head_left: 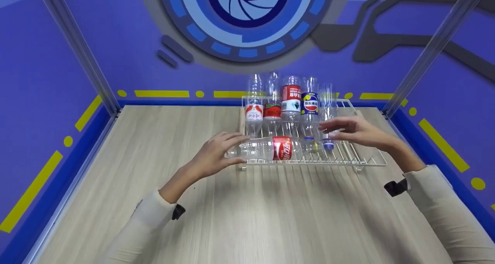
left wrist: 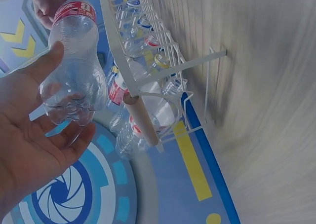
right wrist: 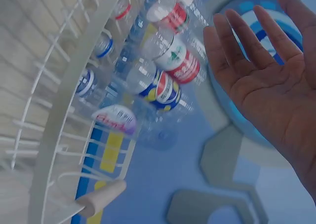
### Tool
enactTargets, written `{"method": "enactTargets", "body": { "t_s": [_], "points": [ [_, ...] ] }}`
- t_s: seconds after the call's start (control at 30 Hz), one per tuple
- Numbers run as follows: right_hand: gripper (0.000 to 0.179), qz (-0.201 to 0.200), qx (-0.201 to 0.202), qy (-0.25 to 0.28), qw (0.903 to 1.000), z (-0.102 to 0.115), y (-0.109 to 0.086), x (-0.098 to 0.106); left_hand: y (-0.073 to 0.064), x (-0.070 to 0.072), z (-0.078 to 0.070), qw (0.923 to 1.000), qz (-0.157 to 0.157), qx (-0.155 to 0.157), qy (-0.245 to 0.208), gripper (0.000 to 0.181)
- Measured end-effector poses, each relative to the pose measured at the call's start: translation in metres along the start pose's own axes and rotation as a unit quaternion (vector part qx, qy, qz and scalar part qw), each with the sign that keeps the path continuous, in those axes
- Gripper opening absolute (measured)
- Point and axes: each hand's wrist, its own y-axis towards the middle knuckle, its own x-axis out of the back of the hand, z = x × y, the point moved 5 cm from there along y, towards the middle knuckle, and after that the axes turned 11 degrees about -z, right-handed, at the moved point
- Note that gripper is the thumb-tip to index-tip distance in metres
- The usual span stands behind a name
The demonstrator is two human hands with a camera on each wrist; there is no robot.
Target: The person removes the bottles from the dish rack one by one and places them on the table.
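My left hand (head_left: 217, 152) holds a clear plastic bottle (head_left: 259, 148) with a red label by its base end. The bottle lies sideways along the front of a white wire rack (head_left: 371, 163). In the left wrist view, the thumb and fingers of that hand curve about the bottle's ridged base (left wrist: 74, 103). At the rack's right part is my right hand (head_left: 357, 131), fingers extended and holding nothing. The right wrist view shows its palm (right wrist: 266, 81) facing the camera, beside the racked bottles. Several clear bottles, among them one with a blue label (head_left: 310, 103), lean in the rack, bases up.
The rack stands on a wood-grain table (head_left: 174, 140) near its back edge. A wooden peg (right wrist: 101, 198) sticks out from the rack's side. Behind rises a blue patterned wall (head_left: 127, 55), with metal posts (head_left: 77, 47) at the corners.
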Motion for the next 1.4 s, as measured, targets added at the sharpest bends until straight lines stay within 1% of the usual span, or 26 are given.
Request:
{"method": "enactTargets", "body": {
  "t_s": [0.17, 0.3, 0.4, 0.5, 0.6, 0.7, 0.8, 0.9, 1.0, 1.07, 1.17, 1.23, 1.33, 1.4],
  "points": [
    [0.044, -0.034, -0.031, 0.012, 0.9989, -0.031, -0.012, 0.023, -0.007, 0.003, 0.013, 0.9992, -0.018, 0.022, -0.026, 0.062],
    [0.046, -0.038, -0.048, 0.029, 0.9977, -0.050, -0.021, 0.035, -0.011, 0.004, 0.021, 0.9980, -0.031, 0.032, -0.044, 0.061],
    [0.046, -0.045, -0.059, 0.035, 0.9966, -0.061, -0.026, 0.044, -0.013, 0.006, 0.028, 0.9965, -0.047, 0.039, -0.057, 0.060],
    [0.047, -0.062, -0.071, 0.031, 0.9951, -0.071, -0.031, 0.053, -0.015, 0.008, 0.038, 0.9923, -0.058, 0.068, -0.086, 0.059],
    [0.048, -0.081, -0.082, 0.011, 0.9933, -0.080, -0.036, 0.061, -0.016, 0.009, 0.050, 0.9822, -0.063, 0.117, -0.133, 0.058],
    [0.049, -0.097, -0.088, 0.005, 0.9913, -0.088, -0.041, 0.069, -0.018, 0.010, 0.061, 0.9679, -0.072, 0.165, -0.176, 0.057],
    [0.049, -0.113, -0.089, 0.004, 0.9895, -0.096, -0.047, 0.076, -0.021, 0.011, 0.072, 0.9528, -0.082, 0.204, -0.210, 0.055],
    [0.045, -0.130, -0.091, 0.009, 0.9873, -0.103, -0.052, 0.083, -0.025, 0.010, 0.081, 0.9353, -0.085, 0.239, -0.247, 0.055],
    [0.042, -0.150, -0.080, 0.029, 0.9850, -0.109, -0.054, 0.088, -0.029, 0.008, 0.088, 0.9161, -0.089, 0.266, -0.286, 0.055],
    [0.040, -0.168, -0.072, 0.050, 0.9819, -0.111, -0.055, 0.091, -0.031, 0.008, 0.093, 0.9012, -0.097, 0.281, -0.315, 0.055],
    [0.040, -0.194, -0.067, 0.058, 0.9771, -0.115, -0.056, 0.094, -0.032, 0.008, 0.100, 0.8783, -0.115, 0.300, -0.354, 0.053],
    [0.043, -0.206, -0.074, 0.046, 0.9746, -0.118, -0.056, 0.094, -0.033, 0.008, 0.104, 0.8619, -0.126, 0.316, -0.376, 0.054],
    [0.051, -0.210, -0.094, 0.016, 0.9731, -0.125, -0.058, 0.092, -0.033, 0.006, 0.108, 0.8377, -0.138, 0.337, -0.407, 0.056],
    [0.055, -0.207, -0.105, 0.006, 0.9727, -0.129, -0.059, 0.090, -0.033, 0.004, 0.111, 0.8251, -0.141, 0.347, -0.423, 0.059]
  ]
}}
